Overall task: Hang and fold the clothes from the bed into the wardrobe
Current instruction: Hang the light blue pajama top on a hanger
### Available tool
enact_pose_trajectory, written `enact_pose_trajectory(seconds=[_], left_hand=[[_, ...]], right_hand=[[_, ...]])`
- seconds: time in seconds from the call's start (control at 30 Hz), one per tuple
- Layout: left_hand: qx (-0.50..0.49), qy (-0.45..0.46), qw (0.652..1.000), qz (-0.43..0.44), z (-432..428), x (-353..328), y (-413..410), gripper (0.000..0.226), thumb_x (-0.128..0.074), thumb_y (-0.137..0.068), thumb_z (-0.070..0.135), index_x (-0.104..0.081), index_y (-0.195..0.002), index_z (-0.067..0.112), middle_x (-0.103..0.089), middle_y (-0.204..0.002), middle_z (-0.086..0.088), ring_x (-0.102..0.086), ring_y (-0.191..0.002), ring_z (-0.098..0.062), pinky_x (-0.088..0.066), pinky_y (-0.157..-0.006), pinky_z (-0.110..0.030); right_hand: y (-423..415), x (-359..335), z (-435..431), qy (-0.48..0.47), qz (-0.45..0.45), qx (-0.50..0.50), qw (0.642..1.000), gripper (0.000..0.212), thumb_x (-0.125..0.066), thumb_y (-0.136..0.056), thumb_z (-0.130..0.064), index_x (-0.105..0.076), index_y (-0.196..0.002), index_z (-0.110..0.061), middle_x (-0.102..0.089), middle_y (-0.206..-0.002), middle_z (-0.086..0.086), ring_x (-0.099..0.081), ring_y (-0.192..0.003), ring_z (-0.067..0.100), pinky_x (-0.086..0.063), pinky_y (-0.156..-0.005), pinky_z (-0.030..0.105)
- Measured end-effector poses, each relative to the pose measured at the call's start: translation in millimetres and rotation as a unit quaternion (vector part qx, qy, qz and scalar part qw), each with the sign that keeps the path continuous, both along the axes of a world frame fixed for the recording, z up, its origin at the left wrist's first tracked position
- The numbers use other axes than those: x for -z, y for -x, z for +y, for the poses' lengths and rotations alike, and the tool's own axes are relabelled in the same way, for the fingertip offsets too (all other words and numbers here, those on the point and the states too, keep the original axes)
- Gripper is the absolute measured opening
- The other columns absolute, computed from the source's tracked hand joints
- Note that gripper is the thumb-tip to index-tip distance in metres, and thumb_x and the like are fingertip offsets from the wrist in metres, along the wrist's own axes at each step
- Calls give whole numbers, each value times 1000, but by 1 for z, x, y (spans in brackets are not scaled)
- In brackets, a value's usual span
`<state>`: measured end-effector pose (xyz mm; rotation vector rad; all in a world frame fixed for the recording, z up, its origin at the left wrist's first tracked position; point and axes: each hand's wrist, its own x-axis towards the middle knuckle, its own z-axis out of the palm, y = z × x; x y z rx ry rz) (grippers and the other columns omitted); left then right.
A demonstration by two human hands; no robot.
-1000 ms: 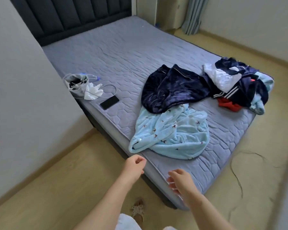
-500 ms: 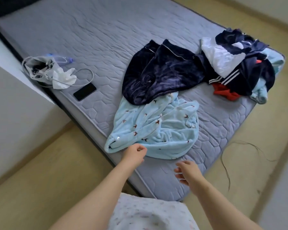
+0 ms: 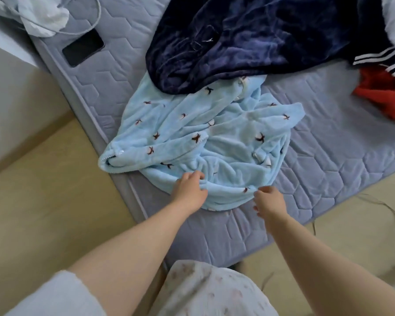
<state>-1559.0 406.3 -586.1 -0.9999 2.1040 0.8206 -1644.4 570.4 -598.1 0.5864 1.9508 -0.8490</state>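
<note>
Both hands have come forward to the mattress's (image 3: 328,144) near edge. Left hand (image 3: 188,190) pinches a fold of the crumpled light-blue fleece garment (image 3: 192,124); right hand (image 3: 269,201) touches its hem, grip unclear. Pickup seems to be starting; next, lift the plush, limp cloth from under the navy velvet garment (image 3: 249,42).

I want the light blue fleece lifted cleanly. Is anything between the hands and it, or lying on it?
Nothing between: left hand and right hand are at the near edge of the fleece. The navy garment overlaps its far edge.
</note>
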Motion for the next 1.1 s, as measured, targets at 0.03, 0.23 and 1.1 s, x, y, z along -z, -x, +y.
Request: enact_pose_trajectory(seconds=[0.03, 0.23, 1.1], left_hand=[[40, 18, 999, -4, 2, 10, 4, 43, -50, -90, 25, -38, -132, 24, -29, -143, -2, -34, -126, -27, -34, -100, -35], [154, 49, 983, -91, 9, 60, 6, 52, -51, -90, 31, -32, -138, 27, -7, -154, 2, -9, -141, -23, -19, -110, -43], [-641, -329, 531, 446, -65, -229, -78, 24, -50, -93, 17, -61, -113, 10, -68, -104, -10, -65, -91, -21, -57, -70, -31]], right_hand=[[6, 8, 3, 3, 10, 1, 1000, 37, -47, -87, -12, -46, -124, -12, -55, -101, 9, -55, -89, 28, -47, -73, 36], [27, 51, 15, 84, 44, -9, 995, 73, -57, -84, -8, -23, -145, -29, -43, -127, 2, -54, -100, 20, -50, -74, 30], [-93, -215, -79, 280, 113, -44, 952, 56, -56, -85, 1, -41, -129, -30, -53, -107, -4, -54, -83, 9, -44, -63, 22]])
